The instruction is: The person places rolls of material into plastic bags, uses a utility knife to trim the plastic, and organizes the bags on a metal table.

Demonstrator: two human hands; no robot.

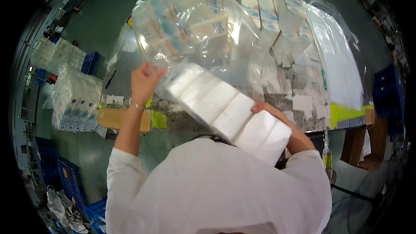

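Now the left hand pinches the clear plastic bag open above the table, while the right hand clasps a row of white tissue packs at its mouth; snagged film could tear, I reckon.

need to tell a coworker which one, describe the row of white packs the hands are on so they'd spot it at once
Start at the worktable covered in clear plastic. At its near edge, a diagonal row of white packs enters a clear bag; the right hand steadies it, the left hand grips the bag. Unlike the blue-printed packs behind, these show plain white.
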